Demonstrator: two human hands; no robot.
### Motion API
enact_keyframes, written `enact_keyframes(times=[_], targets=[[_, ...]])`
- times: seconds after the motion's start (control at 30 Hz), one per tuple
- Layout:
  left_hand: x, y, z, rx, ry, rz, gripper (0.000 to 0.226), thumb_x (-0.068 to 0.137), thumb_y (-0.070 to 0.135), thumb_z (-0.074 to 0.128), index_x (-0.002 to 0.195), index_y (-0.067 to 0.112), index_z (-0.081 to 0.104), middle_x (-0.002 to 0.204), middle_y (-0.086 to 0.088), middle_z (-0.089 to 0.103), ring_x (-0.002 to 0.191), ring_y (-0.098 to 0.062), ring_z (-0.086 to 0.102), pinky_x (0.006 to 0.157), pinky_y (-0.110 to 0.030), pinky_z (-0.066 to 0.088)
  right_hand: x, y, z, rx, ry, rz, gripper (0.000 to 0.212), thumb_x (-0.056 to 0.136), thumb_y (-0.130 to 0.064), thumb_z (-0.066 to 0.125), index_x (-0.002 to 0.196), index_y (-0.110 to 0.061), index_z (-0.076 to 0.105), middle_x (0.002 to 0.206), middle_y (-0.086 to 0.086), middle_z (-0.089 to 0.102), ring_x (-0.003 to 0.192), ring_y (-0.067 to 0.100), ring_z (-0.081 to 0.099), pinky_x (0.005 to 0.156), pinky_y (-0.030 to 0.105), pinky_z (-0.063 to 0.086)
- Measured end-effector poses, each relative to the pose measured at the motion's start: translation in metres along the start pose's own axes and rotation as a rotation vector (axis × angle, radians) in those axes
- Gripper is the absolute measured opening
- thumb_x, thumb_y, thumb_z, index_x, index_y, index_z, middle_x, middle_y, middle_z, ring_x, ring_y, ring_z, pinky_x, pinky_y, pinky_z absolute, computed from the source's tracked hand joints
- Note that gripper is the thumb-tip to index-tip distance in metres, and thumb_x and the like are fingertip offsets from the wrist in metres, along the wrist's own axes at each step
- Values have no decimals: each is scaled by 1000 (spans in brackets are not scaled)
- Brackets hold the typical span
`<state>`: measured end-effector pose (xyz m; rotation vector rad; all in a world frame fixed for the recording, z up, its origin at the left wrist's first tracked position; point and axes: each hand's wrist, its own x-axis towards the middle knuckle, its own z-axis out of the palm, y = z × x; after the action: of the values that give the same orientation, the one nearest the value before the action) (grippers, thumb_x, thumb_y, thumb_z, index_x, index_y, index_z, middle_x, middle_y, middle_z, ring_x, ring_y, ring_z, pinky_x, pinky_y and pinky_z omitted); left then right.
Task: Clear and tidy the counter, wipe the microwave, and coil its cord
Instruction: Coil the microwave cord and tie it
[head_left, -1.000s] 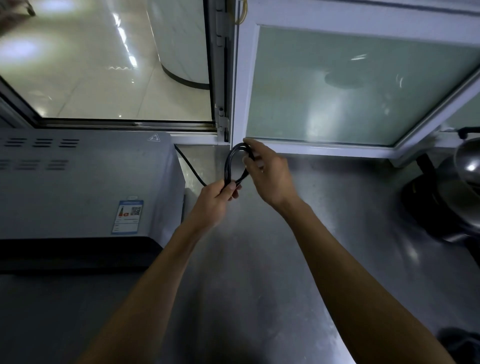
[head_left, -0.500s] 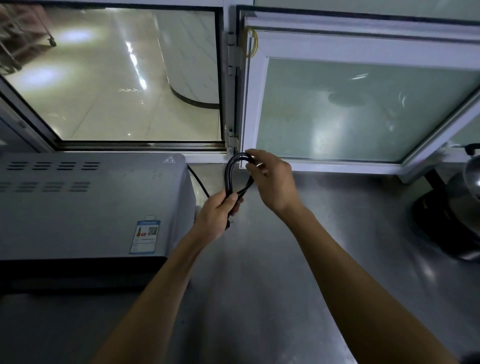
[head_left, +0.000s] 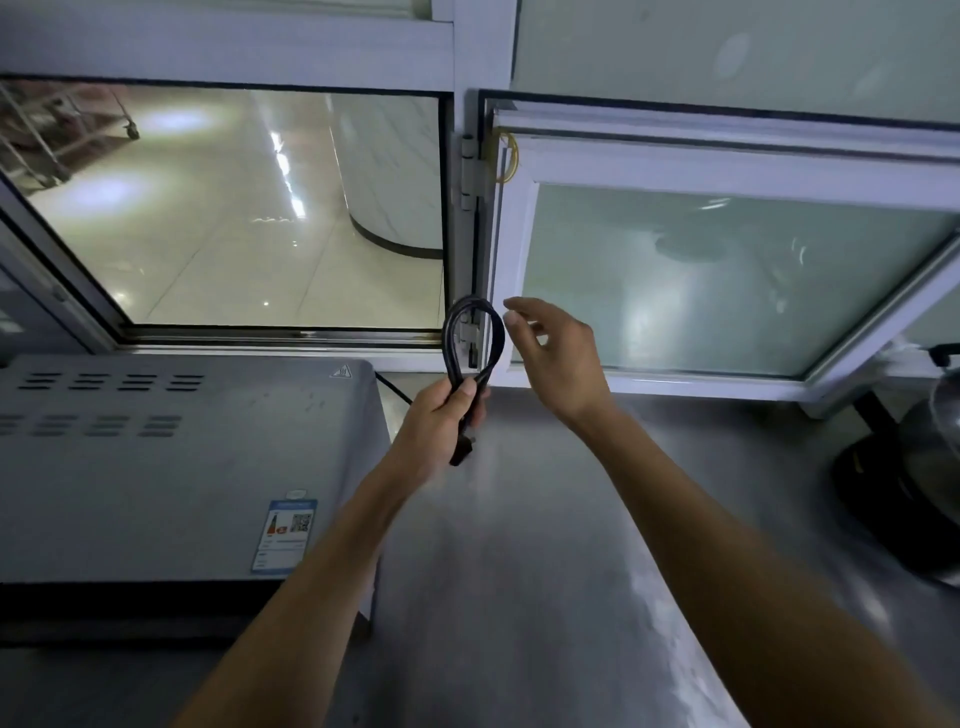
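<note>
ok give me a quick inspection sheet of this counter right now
surface: steel counter, dull, smeared
job's things: microwave at left; its black cord looped upright, plug hanging below the fist
clutter: dark pot or kettle at right edge
hands: left hand grips the loop's base; right hand open beside the loop, not touching
cables: cord runs behind the microwave
surroundings: open window, tiled floor beyond

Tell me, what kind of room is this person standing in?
Probably a canteen or restaurant kitchen. A microwave sits on a stainless steel counter, a steel pot stands at the right, and a serving window opens onto a big tiled hall.
</note>
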<state>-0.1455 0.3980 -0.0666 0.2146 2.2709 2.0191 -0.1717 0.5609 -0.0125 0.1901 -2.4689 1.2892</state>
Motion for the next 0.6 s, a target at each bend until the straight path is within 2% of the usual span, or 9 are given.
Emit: enact_keyframes(times=[0.1, 0.27, 0.37, 0.5, 0.6], targets=[[7, 4, -3, -39, 27, -3, 30, 107, 15, 39, 93, 5, 63, 71, -5, 59, 69, -17, 53, 66, -22, 43, 24, -5, -4, -20, 90, -40, 30, 100, -34, 57, 122, -16, 68, 114, -2, 70, 88, 6, 63, 82, 24, 52], [21, 11, -8, -109, 67, -33, 33, 107, 14, 37, 97, -7, 61, 69, -7, 57, 64, -17, 52, 60, -16, 42, 73, -23, -11, -115, 191, -132, 34, 98, -32, 60, 128, -16, 63, 114, 1, 68, 91, 11, 63, 80, 26, 53], [31, 23, -13, -132, 51, -33, 31, 107, 14, 37, 95, -4, 60, 69, -9, 57, 65, -20, 51, 60, -18, 43, 99, -36, -6, -124, 219, -158, 36, 97, -31, 62, 130, -18, 59, 115, 1, 67, 94, 13, 63, 81, 26, 53], [41, 40, -20, -172, 46, -29, 32, 107, 13, 37, 89, 7, 62, 67, -2, 57, 63, -15, 54, 60, -19, 46, 127, -37, 3, -180, 254, -188, 27, 97, -29, 59, 123, -20, 60, 107, -1, 64, 94, 16, 61, 82, 38, 56], [48, 49, -24, -187, 56, 0, 32, 107, 10, 36, 88, 6, 61, 66, -5, 55, 58, -11, 54, 59, -17, 46, 143, -36, 5, -226, 270, -212, 21, 96, -26, 58, 116, -20, 61, 99, -2, 63, 88, 18, 59, 76, 42, 54]])
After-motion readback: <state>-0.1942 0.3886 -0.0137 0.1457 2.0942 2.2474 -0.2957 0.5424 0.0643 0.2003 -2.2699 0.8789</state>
